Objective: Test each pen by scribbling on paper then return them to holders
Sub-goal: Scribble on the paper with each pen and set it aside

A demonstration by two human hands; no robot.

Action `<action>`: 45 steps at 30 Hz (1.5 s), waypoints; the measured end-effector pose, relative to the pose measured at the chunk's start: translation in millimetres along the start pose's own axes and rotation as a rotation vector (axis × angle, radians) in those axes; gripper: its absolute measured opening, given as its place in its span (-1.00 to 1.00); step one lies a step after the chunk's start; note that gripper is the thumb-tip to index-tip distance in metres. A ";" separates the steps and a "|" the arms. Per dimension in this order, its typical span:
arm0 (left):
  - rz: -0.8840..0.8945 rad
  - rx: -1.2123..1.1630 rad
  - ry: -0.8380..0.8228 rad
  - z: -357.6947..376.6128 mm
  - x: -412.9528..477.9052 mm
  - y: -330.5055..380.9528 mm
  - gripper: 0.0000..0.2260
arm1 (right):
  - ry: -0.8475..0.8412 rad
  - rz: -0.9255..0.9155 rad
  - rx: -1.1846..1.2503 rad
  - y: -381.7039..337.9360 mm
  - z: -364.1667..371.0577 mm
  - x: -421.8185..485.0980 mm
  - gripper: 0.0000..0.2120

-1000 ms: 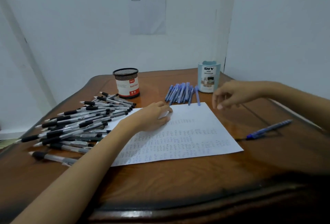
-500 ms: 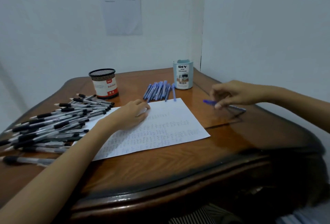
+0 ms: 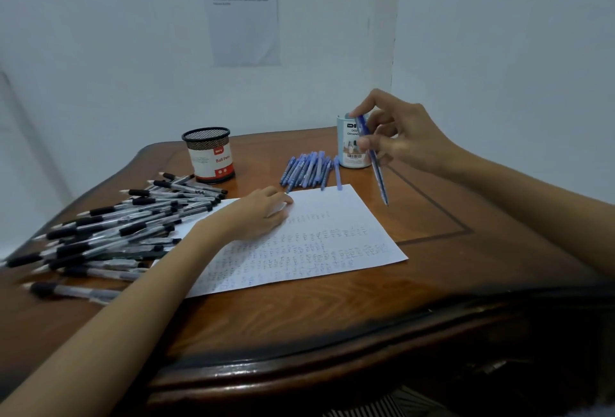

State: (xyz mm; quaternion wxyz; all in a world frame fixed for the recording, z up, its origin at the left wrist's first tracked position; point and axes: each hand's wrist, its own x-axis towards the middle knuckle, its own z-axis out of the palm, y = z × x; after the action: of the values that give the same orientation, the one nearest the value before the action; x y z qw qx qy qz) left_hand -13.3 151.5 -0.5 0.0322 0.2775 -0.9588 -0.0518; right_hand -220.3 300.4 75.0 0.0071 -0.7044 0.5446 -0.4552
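Having been pinched low against the table (image 3: pixel 299 316) half a second ago, the blue pen (image 3: pixel 376 163) is now held raised in the right hand (image 3: pixel 406 140). It is gripped near its upper end between thumb and fingers, steeply tilted, with its tip pointing down above bare wood just beside the far right corner of the paper (image 3: pixel 332 243). A second ago the same pen was lying alone on the table, well right of the sheet, with the right hand hovering nearby and holding nothing. The left hand (image 3: pixel 259 217) has been kept where it was, resting palm down on the upper left part of the paper, fingers relaxed and nothing grasped.

The sheet is covered with rows of faint scribbles. A row of blue pens (image 3: pixel 309 168) is laid at its far edge, some tips touching it. The light-blue holder (image 3: pixel 352 153) behind them is partly hidden by the raised pen and the right hand's fingers. A black mesh holder (image 3: pixel 209 157) with a red and white label is stood further left. A large pile of black-gripped pens (image 3: pixel 116 233) is spread left of the paper, its near edge covered by the left forearm. A printed notice (image 3: pixel 244 14) is fixed to the wall behind.
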 end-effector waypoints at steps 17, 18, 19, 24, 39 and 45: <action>0.021 0.000 0.023 -5.5 0.2 -8.4 -0.70 | 0.042 0.855 1.179 36.7 84.3 -0.2 -0.66; 0.021 0.004 0.021 -5.3 0.4 -8.9 -0.70 | -0.036 0.832 1.161 37.2 80.5 -0.6 -0.58; 0.021 0.005 0.020 -5.5 0.3 -9.2 -0.70 | -0.114 0.805 1.135 37.2 76.2 -0.2 -0.53; 0.033 0.012 0.019 -4.6 0.2 -10.2 -0.68 | -0.276 0.717 0.980 35.0 78.7 -5.5 -0.71; 0.003 -0.009 0.022 -2.2 -0.1 -9.5 -0.68 | -0.344 0.414 0.563 28.1 98.7 -18.8 -0.56; -0.008 -0.008 0.015 -2.1 0.0 -8.7 -0.68 | -0.382 0.344 0.473 29.1 101.1 -20.0 -0.55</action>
State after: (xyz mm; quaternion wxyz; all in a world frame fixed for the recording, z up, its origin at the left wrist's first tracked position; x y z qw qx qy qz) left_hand -8.5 144.0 0.6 0.0403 0.2818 -0.9571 -0.0537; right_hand -176.8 254.9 -11.6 0.3484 -0.6537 0.5234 -0.4211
